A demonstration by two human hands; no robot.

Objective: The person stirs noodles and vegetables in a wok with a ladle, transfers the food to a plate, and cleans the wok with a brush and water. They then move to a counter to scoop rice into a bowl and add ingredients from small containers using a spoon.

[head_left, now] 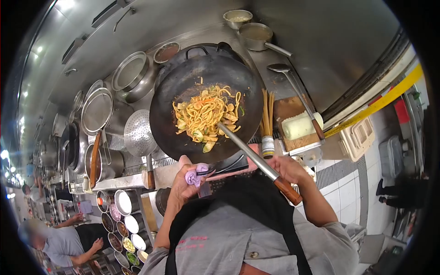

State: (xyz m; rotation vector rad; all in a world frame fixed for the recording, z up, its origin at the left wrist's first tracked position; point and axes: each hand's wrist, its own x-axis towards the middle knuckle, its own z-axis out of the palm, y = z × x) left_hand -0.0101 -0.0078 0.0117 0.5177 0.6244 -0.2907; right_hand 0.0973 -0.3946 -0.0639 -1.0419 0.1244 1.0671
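Shirt (220, 251): grey, creased
Sleeves (337, 234): grey, short
Apron (229, 201): black, covers part of the shirt
Button (253, 254): round
Markings (192, 242): red, unreadable

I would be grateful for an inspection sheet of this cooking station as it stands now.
Surface: steel counter, spotted to the right of the wok.
Job's things: noodles with vegetables in the wok; a long utensil reaches into them.
Clutter: bamboo brush, cutting board and ladle crowd together on the right; perforated strainer on the left.
Left grip: closed on a purple cloth at the wok's near side.
Right grip: at the utensil's shaft, closure unclear.
Cables: nothing seen.
Surroundings: co-worker beside food containers.
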